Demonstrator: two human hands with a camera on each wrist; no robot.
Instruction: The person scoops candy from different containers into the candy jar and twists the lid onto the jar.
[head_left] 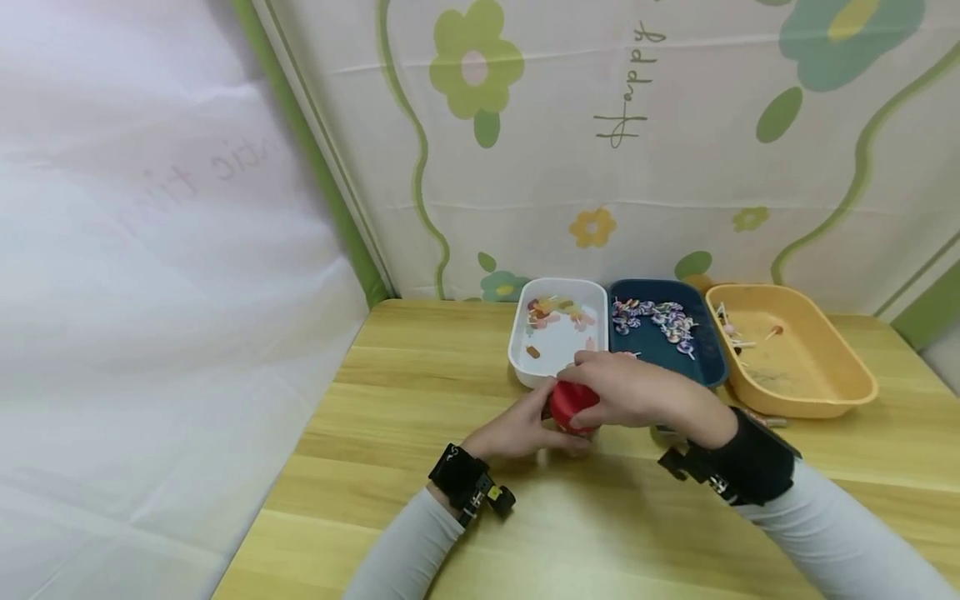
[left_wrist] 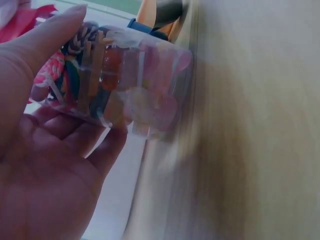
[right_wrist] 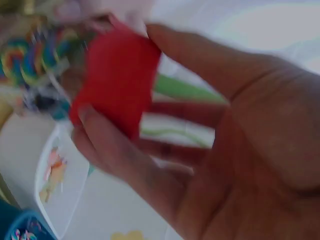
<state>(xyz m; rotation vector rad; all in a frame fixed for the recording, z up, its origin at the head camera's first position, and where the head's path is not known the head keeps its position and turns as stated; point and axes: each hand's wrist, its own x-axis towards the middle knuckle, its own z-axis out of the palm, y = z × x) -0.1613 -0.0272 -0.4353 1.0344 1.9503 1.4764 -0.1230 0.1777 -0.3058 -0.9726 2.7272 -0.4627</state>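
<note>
The left hand curls its fingers round a clear jar full of candy, low over the table in front of the white tray. The right hand pinches the red lid on top of the jar.

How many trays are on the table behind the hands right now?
3, in a row along the back of the table: a white tray on the left, a dark blue tray in the middle, a yellow tray on the right. None looks hidden.
</note>
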